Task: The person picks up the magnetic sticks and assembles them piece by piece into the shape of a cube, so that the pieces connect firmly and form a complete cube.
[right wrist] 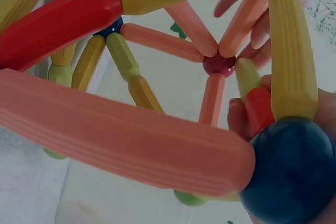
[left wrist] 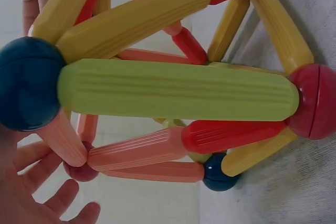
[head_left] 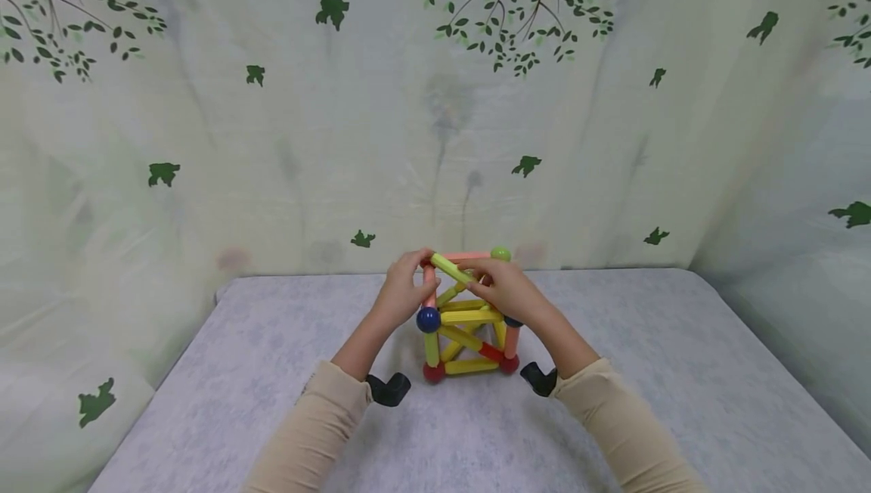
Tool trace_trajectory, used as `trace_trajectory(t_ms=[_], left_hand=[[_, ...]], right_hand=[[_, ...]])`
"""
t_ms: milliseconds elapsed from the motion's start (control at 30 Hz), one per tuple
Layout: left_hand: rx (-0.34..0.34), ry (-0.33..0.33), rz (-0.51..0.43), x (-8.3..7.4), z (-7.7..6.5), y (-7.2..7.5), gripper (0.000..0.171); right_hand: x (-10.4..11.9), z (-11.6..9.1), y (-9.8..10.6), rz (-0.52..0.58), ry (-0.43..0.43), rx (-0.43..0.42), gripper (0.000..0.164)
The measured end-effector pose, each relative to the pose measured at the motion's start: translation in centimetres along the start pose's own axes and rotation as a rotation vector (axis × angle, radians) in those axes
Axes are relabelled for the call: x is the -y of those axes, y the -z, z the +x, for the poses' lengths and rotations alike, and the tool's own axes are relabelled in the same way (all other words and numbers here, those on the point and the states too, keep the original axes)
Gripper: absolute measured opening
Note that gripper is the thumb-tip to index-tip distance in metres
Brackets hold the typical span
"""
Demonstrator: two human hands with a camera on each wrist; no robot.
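A frame of magnetic rods and balls (head_left: 469,317) stands on the table, with blue balls midway up and red balls at its base. My left hand (head_left: 401,290) is at its upper left corner, thumb and fingers around a salmon rod (head_left: 429,281) just below the top red ball (right wrist: 219,66). In the left wrist view its other fingers lie spread. My right hand (head_left: 506,290) pinches a separate yellow-green and red rod (right wrist: 258,109) that slants across the top. This rod's green end is close to the red ball; contact cannot be told.
A green ball (head_left: 500,253) tops the frame's back right corner. The grey table (head_left: 272,402) reaches back to a leaf-printed curtain (head_left: 354,137), which also hangs at the sides. Black wrist mounts (head_left: 389,389) stick out beneath both forearms.
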State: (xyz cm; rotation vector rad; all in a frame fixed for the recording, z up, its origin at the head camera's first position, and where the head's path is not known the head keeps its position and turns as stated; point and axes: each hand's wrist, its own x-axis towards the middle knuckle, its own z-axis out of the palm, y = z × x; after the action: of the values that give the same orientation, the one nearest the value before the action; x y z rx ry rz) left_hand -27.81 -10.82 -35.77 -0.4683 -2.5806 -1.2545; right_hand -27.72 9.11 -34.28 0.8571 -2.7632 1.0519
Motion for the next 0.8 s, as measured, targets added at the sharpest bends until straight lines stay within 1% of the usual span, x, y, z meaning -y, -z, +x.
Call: trace_trajectory(t_ms=[167, 233, 333, 467, 667, 733, 800], left_hand=[[0.032, 0.101, 0.009, -0.3, 0.0, -0.2, 0.044], [0.047, 0.125, 0.019, -0.4, 0.1, -0.2, 0.043], [0.065, 0.141, 0.047, -0.5, 0.2, -0.2, 0.042], [0.070, 0.130, 0.067, -0.3, 0.1, -0.3, 0.044], [0.094, 0.080, 0.092, -0.2, -0.1, -0.4, 0.037], [0.098, 0.072, 0.080, 0.0, -0.1, -0.4, 0.036], [0.097, 0.068, 0.059, 0.2, -0.1, -0.2, 0.037]], right_hand=[[0.4, 0.1, -0.1, -0.033, -0.043, 0.023, 0.034], [0.5, 0.2, -0.1, -0.054, -0.057, 0.038, 0.033], [0.7, 0.3, -0.1, -0.072, -0.070, 0.055, 0.032], [0.8, 0.4, -0.1, -0.084, -0.078, 0.066, 0.033], [1.1, 0.5, -0.1, -0.098, -0.117, 0.077, 0.029], [1.1, 0.5, -0.1, -0.094, -0.129, 0.075, 0.032], [0.9, 0.3, 0.1, -0.095, -0.123, 0.049, 0.038]])
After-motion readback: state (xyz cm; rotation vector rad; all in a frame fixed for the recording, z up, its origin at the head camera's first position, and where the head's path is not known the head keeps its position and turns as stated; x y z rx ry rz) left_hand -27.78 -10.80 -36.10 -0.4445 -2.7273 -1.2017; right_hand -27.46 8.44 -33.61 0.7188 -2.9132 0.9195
